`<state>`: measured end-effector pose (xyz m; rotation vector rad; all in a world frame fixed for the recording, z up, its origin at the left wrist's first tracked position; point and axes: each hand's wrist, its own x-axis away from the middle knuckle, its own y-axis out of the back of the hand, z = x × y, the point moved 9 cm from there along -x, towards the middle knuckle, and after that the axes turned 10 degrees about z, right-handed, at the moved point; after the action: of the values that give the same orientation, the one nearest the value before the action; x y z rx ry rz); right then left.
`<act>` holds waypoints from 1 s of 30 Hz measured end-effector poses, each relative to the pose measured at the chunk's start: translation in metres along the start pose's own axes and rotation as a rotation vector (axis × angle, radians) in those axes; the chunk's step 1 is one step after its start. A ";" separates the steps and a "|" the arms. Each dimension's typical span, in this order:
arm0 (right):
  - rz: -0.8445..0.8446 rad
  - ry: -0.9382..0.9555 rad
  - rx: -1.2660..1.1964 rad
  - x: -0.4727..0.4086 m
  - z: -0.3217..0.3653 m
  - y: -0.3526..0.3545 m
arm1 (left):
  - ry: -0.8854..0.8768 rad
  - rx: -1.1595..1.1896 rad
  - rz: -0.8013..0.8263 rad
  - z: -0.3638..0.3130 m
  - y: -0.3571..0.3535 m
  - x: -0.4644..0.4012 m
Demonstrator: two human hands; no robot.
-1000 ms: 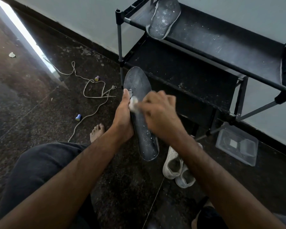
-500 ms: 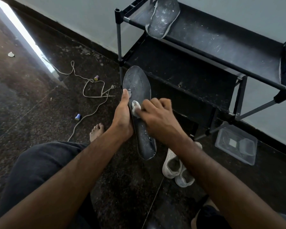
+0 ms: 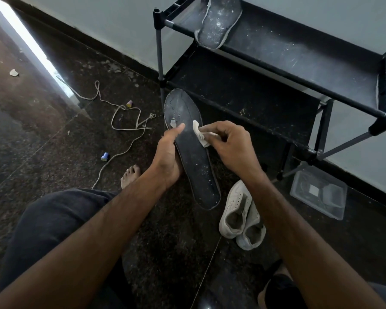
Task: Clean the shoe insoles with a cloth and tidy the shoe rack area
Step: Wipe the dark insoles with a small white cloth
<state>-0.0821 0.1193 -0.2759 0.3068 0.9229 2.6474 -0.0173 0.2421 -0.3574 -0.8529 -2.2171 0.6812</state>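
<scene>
The left hand (image 3: 167,152) grips a dark insole (image 3: 193,157) by its left edge; the right hand (image 3: 232,146) pinches a white cloth (image 3: 200,134) against it.

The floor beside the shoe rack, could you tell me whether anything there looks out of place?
Yes. Loose shoelaces sprawl across the floor left of the rack, with two small caps scattered among them. A second insole, speckled white, overhangs the top shelf's front edge. White sneakers lie off the rack.
</scene>
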 end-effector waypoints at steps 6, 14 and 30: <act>-0.098 0.046 0.069 -0.007 0.002 -0.004 | 0.004 -0.004 0.028 0.000 -0.001 0.002; -0.106 0.205 0.571 -0.002 0.035 -0.011 | 0.059 0.026 0.012 0.004 -0.006 0.004; 0.044 0.330 0.382 -0.022 0.049 -0.017 | 0.048 0.049 0.066 0.001 -0.018 0.010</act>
<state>-0.0430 0.1514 -0.2512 -0.0296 1.5474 2.5916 -0.0301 0.2373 -0.3428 -0.9119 -2.1292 0.7359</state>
